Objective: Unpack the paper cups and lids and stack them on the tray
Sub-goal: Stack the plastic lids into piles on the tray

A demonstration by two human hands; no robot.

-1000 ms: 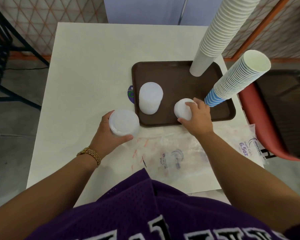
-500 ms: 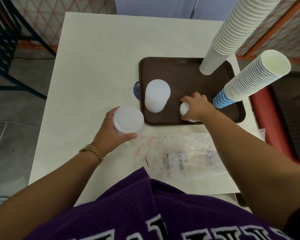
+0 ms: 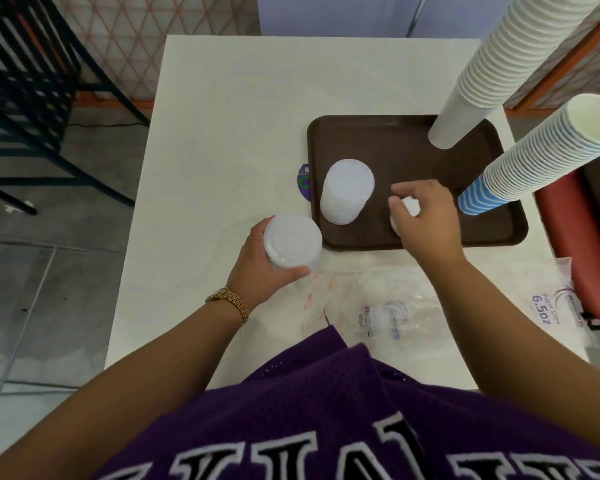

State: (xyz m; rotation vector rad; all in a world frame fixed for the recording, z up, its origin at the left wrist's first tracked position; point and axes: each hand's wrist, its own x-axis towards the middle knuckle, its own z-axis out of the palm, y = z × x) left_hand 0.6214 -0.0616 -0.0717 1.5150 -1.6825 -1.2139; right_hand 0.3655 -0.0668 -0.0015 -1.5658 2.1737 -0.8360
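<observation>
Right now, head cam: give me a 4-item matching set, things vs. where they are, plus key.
Things:
1. plain white cup stack
2. blue-striped cup stack
3. tall lid stack
4. lid stack in the left hand

Places:
A. off the tray, held over the table near its front left corner
B. far right corner of the tray
C. left part of the tray, standing free
D. right edge of the tray, beside the right hand

Pairs: 1-B, 2-D, 3-C, 4-A
</observation>
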